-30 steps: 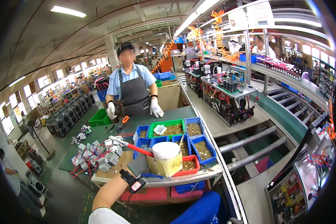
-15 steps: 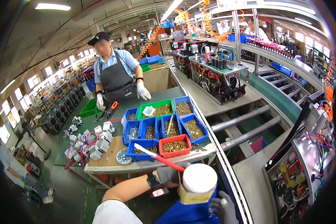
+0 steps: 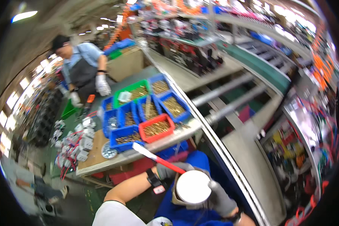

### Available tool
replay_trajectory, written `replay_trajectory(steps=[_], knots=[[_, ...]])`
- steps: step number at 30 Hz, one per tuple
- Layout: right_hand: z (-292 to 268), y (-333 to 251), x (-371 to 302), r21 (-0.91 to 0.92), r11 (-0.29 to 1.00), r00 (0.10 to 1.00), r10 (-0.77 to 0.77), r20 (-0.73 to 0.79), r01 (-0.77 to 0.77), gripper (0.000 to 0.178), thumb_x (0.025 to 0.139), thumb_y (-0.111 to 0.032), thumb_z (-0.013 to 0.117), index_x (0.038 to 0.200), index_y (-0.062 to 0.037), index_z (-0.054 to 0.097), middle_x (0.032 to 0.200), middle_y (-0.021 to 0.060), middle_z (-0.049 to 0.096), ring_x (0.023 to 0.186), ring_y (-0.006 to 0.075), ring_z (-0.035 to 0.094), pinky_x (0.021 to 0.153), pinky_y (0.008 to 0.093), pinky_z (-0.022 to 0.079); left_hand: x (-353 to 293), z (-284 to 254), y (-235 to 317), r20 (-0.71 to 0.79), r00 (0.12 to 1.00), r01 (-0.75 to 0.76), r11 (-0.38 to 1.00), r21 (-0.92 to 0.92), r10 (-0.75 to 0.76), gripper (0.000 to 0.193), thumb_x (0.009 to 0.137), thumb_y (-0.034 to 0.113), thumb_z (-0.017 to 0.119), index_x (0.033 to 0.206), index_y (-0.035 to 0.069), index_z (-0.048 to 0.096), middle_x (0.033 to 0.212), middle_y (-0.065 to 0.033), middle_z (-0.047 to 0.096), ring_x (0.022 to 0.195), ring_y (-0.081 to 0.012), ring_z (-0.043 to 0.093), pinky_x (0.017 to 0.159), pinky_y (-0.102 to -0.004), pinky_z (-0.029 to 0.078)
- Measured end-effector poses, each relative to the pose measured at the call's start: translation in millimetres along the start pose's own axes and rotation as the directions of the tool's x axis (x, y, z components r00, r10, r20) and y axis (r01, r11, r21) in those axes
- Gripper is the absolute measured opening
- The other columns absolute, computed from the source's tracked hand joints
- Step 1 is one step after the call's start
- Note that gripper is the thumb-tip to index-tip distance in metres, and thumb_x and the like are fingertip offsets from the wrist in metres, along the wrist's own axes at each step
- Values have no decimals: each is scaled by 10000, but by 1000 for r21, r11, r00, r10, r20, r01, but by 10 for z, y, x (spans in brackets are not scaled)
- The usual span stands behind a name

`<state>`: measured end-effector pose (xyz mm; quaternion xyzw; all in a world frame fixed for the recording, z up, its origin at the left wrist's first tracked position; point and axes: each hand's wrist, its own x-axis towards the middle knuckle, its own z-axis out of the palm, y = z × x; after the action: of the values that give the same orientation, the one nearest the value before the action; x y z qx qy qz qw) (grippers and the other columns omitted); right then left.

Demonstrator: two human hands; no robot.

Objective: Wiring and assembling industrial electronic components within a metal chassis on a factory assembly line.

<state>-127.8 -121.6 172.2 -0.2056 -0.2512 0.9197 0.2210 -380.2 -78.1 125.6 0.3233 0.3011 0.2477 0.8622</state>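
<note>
A round tub (image 3: pixel 194 187) with a white top, wrapped in a brown cardboard-like sleeve, is held close in front of my body. My left hand (image 3: pixel 172 170), in a grey glove, closes on its far left side; the fingertips are partly hidden. My right hand (image 3: pixel 221 199), also gloved, grips the right side with a finger at the rim. A long red-handled tool (image 3: pixel 164 162) with a flat white end, perhaps a brush, slants up and left from the tub across my left glove. Whether my left fingers also hold it is hidden.
Beyond the tub is a workbench with a red bin (image 3: pixel 156 130), blue bins (image 3: pixel 123 138) and a green bin (image 3: pixel 132 94) of brass-coloured parts. Wired white parts (image 3: pixel 79 145) lie left. A gloved co-worker (image 3: pixel 84 69) stands across. A metal rail (image 3: pixel 233 165) and rollers (image 3: pixel 224 92) run right.
My right hand has come up from below onto the tub's right side. The view has swung, shifting the bench and co-worker left, with blur. The tub is slightly lower and further left.
</note>
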Motion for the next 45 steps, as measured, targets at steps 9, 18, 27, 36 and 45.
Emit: replay_trajectory(steps=[9,18,27,36,45], knots=[[89,-291,-79,-192,873,840,-486,-243,449,898,813,-592,630,1504,-89,356,1408,144,500,1271,274,536,1051,432,467,213,464,418,67,893,-346,585,733,445,614,965,379,629,1435,19,469,1264,-119,645,1146,-174,628,997,-327,499],[-92,-513,291,-212,908,919,-386,-86,361,851,908,-581,537,1520,-35,307,1449,176,455,1263,340,540,1041,474,479,313,563,232,-247,857,-430,892,143,452,884,859,330,750,1561,118,257,1386,-123,500,1275,-283,496,989,-456,499],[-286,-883,134,-486,789,846,-506,-168,376,836,900,-491,589,1512,0,302,1432,203,463,1255,313,552,996,432,518,236,898,861,-272,818,-466,861,206,507,825,893,347,713,1529,13,306,1412,-145,544,1257,-246,557,1110,-404,426],[727,-1514,-1356,-914,287,315,-929,-193,287,796,807,-255,840,1429,20,426,1295,183,550,1135,268,599,992,379,484,23,1390,2580,-314,772,-310,759,573,552,786,891,468,589,1471,-21,383,1397,-180,545,1241,-343,578,1039,-494,492],[1262,-1338,-2681,-986,164,-507,-850,-139,-5,593,807,-150,764,1317,17,510,1128,133,620,987,211,639,900,353,520,509,2166,3676,-73,806,-448,687,572,587,801,900,593,600,1499,103,393,1401,-137,533,1235,-338,569,996,-498,512]])
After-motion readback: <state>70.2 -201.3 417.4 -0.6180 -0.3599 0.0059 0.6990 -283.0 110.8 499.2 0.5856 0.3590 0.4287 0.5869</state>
